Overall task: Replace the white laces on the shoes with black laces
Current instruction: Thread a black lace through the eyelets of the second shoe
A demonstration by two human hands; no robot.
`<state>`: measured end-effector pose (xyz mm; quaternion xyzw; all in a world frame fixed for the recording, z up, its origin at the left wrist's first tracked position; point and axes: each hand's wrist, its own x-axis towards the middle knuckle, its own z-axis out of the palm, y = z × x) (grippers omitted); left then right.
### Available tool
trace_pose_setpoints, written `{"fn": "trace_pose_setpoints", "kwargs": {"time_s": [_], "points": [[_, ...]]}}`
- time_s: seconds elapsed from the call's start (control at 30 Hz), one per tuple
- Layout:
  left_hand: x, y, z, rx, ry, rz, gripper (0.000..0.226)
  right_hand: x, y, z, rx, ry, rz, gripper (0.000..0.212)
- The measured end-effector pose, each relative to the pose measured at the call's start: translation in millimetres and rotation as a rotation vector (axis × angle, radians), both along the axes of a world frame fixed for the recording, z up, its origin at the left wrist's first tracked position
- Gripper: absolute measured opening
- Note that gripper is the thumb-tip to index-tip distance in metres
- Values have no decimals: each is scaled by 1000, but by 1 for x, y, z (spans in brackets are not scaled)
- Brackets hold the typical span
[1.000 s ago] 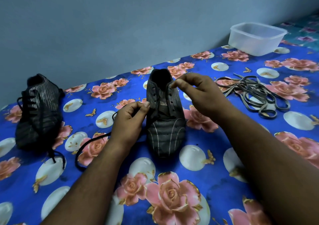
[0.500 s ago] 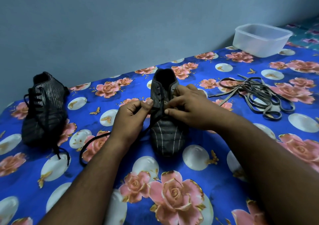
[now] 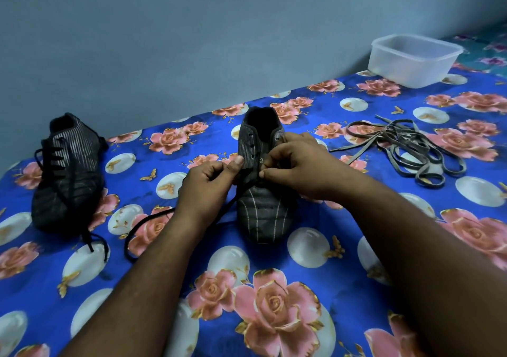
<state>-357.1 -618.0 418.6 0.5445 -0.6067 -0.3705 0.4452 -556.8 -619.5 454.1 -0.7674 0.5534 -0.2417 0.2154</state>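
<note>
- Centre shoe toe-first toward the viewer on flowered cloth.
- Left hand at shoe's left side, pinching black lace, which trails left of shoe.
- Right hand over shoe's eyelets, fingertips pinched together; held item not discernible.
- Laced second shoe far left of centre shoe.
- Pale laces heaped right of shoe; plastic tub beyond.

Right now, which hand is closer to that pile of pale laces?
Right. The right hand works at the middle shoe, beside the pale laces; the left hand is on the shoe's far side.
</note>
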Motion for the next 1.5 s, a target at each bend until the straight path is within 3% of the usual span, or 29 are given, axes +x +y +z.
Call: {"fn": "trace_pose_setpoints", "kwargs": {"time_s": [0.07, 0.23, 0.37, 0.6, 0.8, 0.93, 1.03, 1.13, 1.27, 1.5], "points": [[1, -2, -2, 55, -12, 17, 56, 2, 0, 0, -17, -16, -35, 18], [-1, -3, 0, 134, 123, -5, 33, 10, 2, -5, -43, -25, -60, 26], [-2, -1, 4, 104, 197, -91, 22, 10, 1, -6, -30, -37, -64, 17], [13, -5, 2, 15, -56, -130, 7, 14, 2, -10, -103, -16, -118, 12], [14, -4, 4, 60, -95, -130, 6, 11, 1, -8, -116, -36, -92, 15], [7, -1, 8, 30, -226, -92, 49, 7, 2, -6, -59, -78, -67, 10], [3, 1, 9, 35, -303, -29, 62, 7, 1, -6, -47, -75, -59, 8], [1, 0, 10, -5, -262, 19, 49, 9, 1, -8, -50, -65, -74, 7], [0, 2, 15, 42, -58, -17, 23, 12, 1, -10, -97, -40, -107, 10], [4, 7, 24, 93, 9, -85, 7, 13, 0, -14, -150, 20, -115, 4]]}}
